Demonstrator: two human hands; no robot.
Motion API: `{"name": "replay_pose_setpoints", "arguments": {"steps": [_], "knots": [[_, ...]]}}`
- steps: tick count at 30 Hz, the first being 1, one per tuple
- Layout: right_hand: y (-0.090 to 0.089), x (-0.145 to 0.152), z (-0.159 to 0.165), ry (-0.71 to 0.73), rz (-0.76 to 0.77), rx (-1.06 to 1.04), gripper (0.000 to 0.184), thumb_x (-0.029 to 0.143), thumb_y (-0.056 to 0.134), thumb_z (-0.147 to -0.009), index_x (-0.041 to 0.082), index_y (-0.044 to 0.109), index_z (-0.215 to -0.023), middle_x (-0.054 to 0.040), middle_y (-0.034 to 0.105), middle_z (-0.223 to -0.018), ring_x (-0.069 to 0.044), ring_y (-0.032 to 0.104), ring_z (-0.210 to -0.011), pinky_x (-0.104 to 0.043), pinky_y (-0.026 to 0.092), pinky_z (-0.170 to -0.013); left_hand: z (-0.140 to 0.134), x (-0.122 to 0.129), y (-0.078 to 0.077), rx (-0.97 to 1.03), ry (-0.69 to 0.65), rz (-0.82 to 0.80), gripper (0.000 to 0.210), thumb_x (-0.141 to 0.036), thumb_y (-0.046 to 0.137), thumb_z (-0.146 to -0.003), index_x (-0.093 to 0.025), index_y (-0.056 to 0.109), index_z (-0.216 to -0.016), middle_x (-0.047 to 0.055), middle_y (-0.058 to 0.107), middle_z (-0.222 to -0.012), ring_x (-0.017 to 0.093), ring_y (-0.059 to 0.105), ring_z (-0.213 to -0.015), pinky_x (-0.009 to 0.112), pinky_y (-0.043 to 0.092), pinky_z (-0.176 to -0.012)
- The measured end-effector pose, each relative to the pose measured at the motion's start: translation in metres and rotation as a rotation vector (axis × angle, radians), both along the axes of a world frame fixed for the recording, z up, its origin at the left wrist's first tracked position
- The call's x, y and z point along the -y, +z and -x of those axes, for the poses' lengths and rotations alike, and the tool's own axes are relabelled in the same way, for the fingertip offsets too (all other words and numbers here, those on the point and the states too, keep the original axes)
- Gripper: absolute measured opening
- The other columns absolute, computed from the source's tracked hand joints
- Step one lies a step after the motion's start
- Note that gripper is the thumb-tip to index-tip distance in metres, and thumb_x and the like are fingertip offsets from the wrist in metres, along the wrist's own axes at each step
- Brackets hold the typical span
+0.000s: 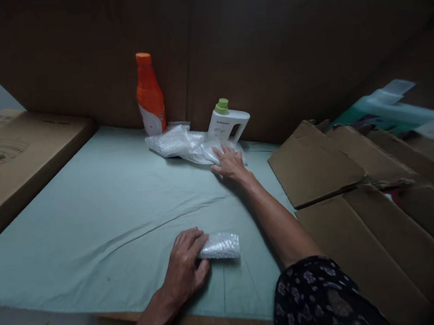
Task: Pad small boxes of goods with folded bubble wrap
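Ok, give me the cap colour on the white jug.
The cap is light green, as the head view shows.

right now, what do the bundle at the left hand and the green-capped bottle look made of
Bundle: apparently clear plastic bubble wrap outside, shiny, judging by its bumpy glints. Bottle: probably rigid plastic, smooth satin white, by its even sheen and moulded shape.

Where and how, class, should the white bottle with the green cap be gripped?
Probably by its handle, from the right: the white bottle has an open loop on that side, while bubble wrap hides part of its lower front.
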State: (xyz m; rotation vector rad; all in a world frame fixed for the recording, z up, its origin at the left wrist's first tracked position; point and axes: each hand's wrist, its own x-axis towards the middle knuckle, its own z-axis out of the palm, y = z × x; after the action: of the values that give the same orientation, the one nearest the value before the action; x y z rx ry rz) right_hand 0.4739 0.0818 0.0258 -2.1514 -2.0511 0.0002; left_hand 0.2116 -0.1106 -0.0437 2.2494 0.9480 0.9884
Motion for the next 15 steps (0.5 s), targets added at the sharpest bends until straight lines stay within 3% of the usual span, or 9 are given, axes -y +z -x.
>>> {"name": "replay_pose_setpoints", "arguments": {"steps": [2,5,7,9,11,13,15], "knots": [[0.003,0.033,-0.003,-0.047,-0.074,-0.095,0.071,0.037,0.072,-0.086,0.023,0.049,-0.152,-0.0176,0.035,-0.165,-0.041,0.037,-0.146,-0.063,0.034,-0.113,0.002,0.0,0.003,0.002,0.007,-0.001,0.047,-0.011,0.054,-0.079,-0.016,0.065,-0.124,0.014,0.07,-0.122,0.029,0.063,-0.118,0.051,0.053,-0.102],[0.005,0.093,0.0,-0.112,-0.162,-0.242,0.047,0.035,0.059,-0.094,0.023,0.062,-0.139,-0.0154,0.051,-0.154,-0.035,0.05,-0.138,-0.057,0.044,-0.109,0.004,-0.001,0.004,0.0,0.029,-0.005,0.043,-0.011,0.053,-0.081,-0.015,0.066,-0.122,0.014,0.071,-0.12,0.029,0.064,-0.116,0.049,0.053,-0.101],[0.01,0.133,0.009,-0.104,-0.176,-0.446,0.032,0.033,0.053,-0.095,0.024,0.072,-0.12,-0.0132,0.068,-0.132,-0.03,0.063,-0.121,-0.051,0.052,-0.102,0.004,-0.001,0.003,-0.02,0.047,0.007,0.043,-0.01,0.053,-0.082,-0.016,0.066,-0.122,0.013,0.07,-0.122,0.027,0.064,-0.116,0.048,0.052,-0.101],[0.023,0.167,0.026,-0.032,-0.152,-0.747,0.022,0.035,0.057,-0.093,0.026,0.075,-0.1,-0.0089,0.076,-0.104,-0.028,0.071,-0.1,-0.047,0.057,-0.093,0.005,-0.001,0.003,-0.051,0.058,0.02,0.045,-0.01,0.053,-0.081,-0.017,0.066,-0.123,0.012,0.07,-0.123,0.026,0.064,-0.116,0.047,0.052,-0.102],[0.046,0.195,0.05,0.166,-0.04,-1.003,0.016,0.039,0.063,-0.091,0.029,0.075,-0.088,-0.0052,0.077,-0.088,-0.026,0.073,-0.086,-0.043,0.059,-0.086,0.005,-0.001,0.003,-0.087,0.057,0.017,0.044,-0.011,0.054,-0.08,-0.017,0.067,-0.123,0.012,0.071,-0.122,0.026,0.065,-0.115,0.046,0.053,-0.101],[0.074,0.221,0.075,0.537,0.15,-1.2,0.018,0.044,0.064,-0.092,0.031,0.074,-0.083,-0.0023,0.077,-0.083,-0.021,0.074,-0.08,-0.035,0.06,-0.08,0.006,-0.002,0.007,-0.118,0.055,-0.005,0.043,-0.012,0.055,-0.081,-0.016,0.068,-0.121,0.013,0.072,-0.12,0.026,0.066,-0.113,0.044,0.055,-0.099],[0.096,0.246,0.099,0.904,0.331,-1.276,0.033,0.054,0.061,-0.092,0.031,0.068,-0.071,0.0003,0.078,-0.079,-0.015,0.074,-0.072,-0.025,0.06,-0.074,0.01,-0.004,0.015,-0.145,0.06,-0.03,0.042,-0.012,0.053,-0.083,-0.016,0.068,-0.122,0.013,0.073,-0.119,0.024,0.067,-0.113,0.041,0.056,-0.099]]}}
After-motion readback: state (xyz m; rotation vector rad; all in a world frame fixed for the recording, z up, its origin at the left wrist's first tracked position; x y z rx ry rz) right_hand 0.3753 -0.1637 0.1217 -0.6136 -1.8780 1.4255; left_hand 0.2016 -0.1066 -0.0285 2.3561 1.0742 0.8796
